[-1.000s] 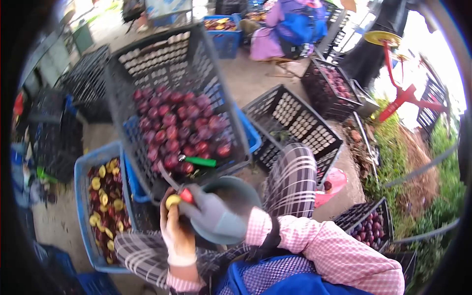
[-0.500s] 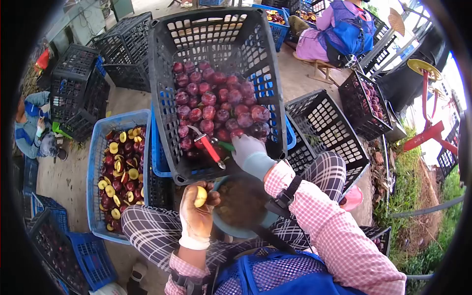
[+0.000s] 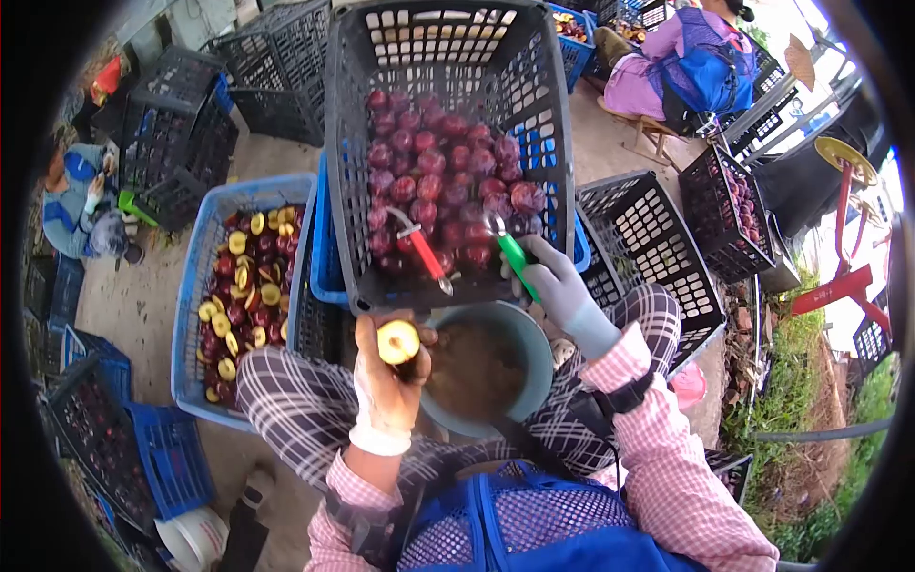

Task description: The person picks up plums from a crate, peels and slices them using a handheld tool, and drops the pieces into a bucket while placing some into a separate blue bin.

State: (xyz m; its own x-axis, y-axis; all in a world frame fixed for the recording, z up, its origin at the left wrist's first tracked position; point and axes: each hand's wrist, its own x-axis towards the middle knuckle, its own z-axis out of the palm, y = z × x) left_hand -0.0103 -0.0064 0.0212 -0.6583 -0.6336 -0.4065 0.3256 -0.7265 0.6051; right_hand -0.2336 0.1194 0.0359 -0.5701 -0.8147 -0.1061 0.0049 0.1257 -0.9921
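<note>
At left, in a blue plastic crate (image 3: pixel 262 194), plum pieces (image 3: pixel 238 276), yellow cut faces among dark red skins. Nearer the middle, in the left hand (image 3: pixel 384 396), with fingers curled snugly around it, a cut plum (image 3: pixel 398 343), yellow face upward, just before the near wall of a black perforated crate (image 3: pixel 477 291). Best to grip low on the skin, leaving the whole face bare and the fingertips below its edge. In that black crate, a heap of whole plums (image 3: pixel 429 162) and, lying on them, a red-handled tool (image 3: pixel 426 254) with a curved metal end. Below, a bucket (image 3: pixel 542 372) with murky contents, hard to make out. To the right, in the grey-gloved right hand (image 3: pixel 560 284), fingers wrapped about the handle, a green-handled tool (image 3: pixel 516 258), metal tip over the plums, contact impossible to tell. Better to meet the cut face squarely, with short, steady pressure, tip aimed clear of the fingers.
</note>
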